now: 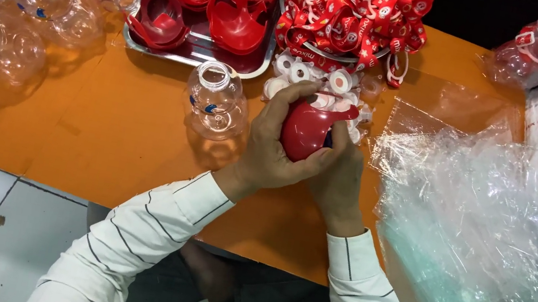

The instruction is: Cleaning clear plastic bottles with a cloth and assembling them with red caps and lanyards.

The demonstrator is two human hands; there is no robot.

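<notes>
Our left fingers [290,100] curl shut over the top of a red shell [305,131] while the right hand [338,174] cups it from below, near the desk's [116,139] far edge. We judge we are pressing it closed; a clear bottle [217,99] stands just left.

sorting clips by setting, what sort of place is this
Probably a small hand-assembly or packing workbench. Both hands grip one red dome piece, while the orange table holds heaps of clear plastic bottles, a metal tray of red parts, and clear bags.
</notes>
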